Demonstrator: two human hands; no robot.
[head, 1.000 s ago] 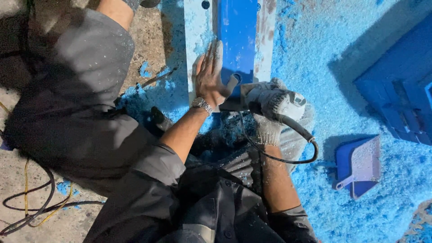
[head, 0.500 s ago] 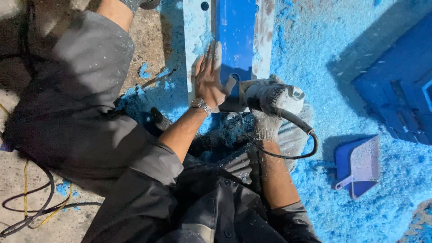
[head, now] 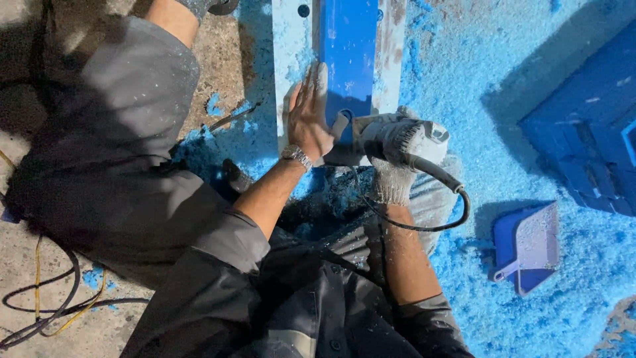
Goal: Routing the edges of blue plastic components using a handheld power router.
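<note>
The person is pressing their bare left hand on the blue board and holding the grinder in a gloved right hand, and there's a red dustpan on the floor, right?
Not quite: the dustpan is blue, not red, as the head view shows. The rest is right.

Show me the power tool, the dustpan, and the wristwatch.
power tool (head: 397, 139), head view, on its grey motor body.
dustpan (head: 527, 245), head view, on its blue tray.
wristwatch (head: 296, 155), head view, on its band.

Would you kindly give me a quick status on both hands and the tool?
Left hand flat on blue panel. Right hand, gloved, grips power tool. Cord loops beside the wrist; blue shavings all around.
</note>
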